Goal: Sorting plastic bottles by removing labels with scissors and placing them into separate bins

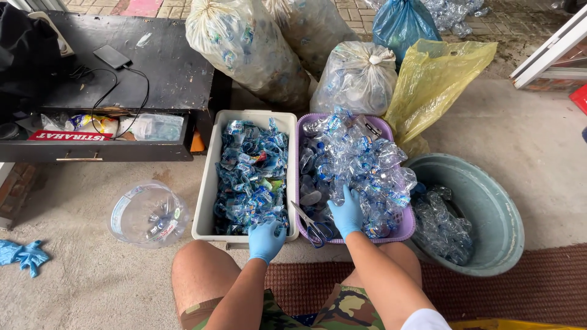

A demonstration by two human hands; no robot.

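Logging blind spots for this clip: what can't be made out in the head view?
- Left hand: fingertips buried in the labels of the white bin; grip unreadable.
- Right hand: palm pressed into crushed bottles in the purple basket; what it grasps is hidden.
- Scissors: blades partly under bottles.
- Grey basin: bottom covered by bottles.
- Yellow item at bottom edge: cut off.

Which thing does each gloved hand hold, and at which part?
The left hand rests on labels in the white bin; the right hand presses crushed bottles in the purple basket. No clear grasp shows.

Bare concrete floor [538,140] in daylight; a dark low cabinet [165,67] stands at the upper left, brick paving [489,27] behind, a brown mat [520,287] along the near edge.
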